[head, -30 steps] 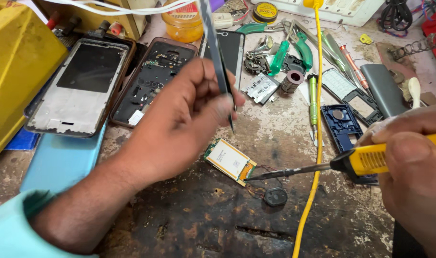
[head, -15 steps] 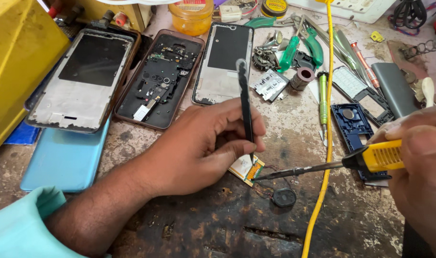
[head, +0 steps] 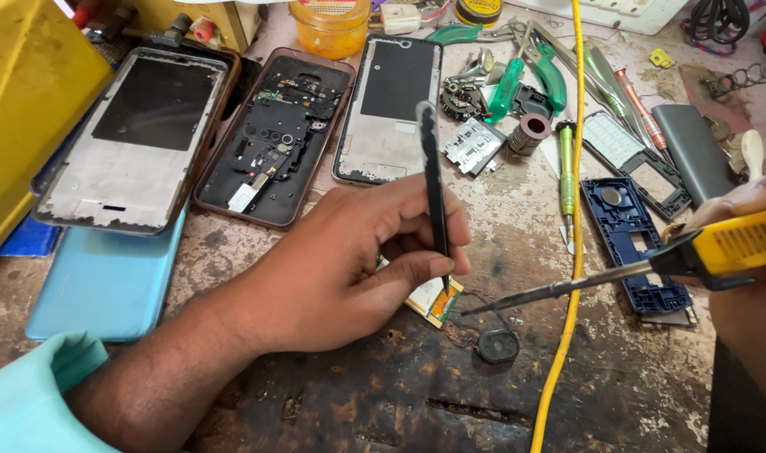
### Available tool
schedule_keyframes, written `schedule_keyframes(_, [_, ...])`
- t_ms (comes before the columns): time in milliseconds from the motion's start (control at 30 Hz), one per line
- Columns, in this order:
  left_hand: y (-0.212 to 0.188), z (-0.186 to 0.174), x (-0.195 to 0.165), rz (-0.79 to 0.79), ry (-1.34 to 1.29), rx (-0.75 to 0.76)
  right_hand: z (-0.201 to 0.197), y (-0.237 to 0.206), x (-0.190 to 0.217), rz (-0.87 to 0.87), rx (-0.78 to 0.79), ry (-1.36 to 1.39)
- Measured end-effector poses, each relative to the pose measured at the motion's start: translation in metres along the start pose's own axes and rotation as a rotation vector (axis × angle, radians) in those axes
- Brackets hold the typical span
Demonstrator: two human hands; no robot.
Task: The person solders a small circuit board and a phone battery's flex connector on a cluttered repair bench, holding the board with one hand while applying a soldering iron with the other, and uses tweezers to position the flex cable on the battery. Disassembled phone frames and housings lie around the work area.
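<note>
Phone shells (head: 140, 138) lie opened along the left, one back case (head: 274, 138) baring its inner parts. Left hand (head: 349, 268) pinches black tweezers (head: 433, 193), tips pressing the small circuit board (head: 437, 300) onto the scarred bench (head: 332, 394). Soldering iron (head: 643, 268), clenched in the right hand (head: 747, 285), points at that board's edge: seemingly a joint being soldered, needing steady tip contact. Orange tub (head: 331, 29) behind, contents unclear
</note>
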State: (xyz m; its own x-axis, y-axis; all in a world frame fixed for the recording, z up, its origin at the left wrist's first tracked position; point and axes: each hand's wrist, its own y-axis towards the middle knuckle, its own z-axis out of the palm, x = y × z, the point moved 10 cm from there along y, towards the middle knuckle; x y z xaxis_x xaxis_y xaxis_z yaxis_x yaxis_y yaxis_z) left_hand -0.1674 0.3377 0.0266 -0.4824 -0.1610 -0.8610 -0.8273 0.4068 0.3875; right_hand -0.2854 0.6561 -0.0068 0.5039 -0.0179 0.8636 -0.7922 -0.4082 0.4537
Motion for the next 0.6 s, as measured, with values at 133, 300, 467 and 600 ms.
schedule_keyframes(133, [0.001, 0.001, -0.003, 0.036, 0.023, -0.020, -0.015, -0.008, -0.012, -0.021, 0.043, -0.088])
schedule_keyframes(300, [0.000, 0.000, -0.006, 0.070, 0.073, -0.038, 0.000, -0.023, 0.027, -0.195, -0.029, -0.728])
schedule_keyframes(467, [0.000, 0.002, -0.001, 0.018, 0.027, -0.038, 0.018, -0.018, 0.039, -0.173, -0.022, -0.767])
schedule_keyframes(600, [0.001, 0.003, 0.001, -0.003, 0.017, -0.034, 0.017, -0.019, 0.034, -0.124, -0.042, -0.661])
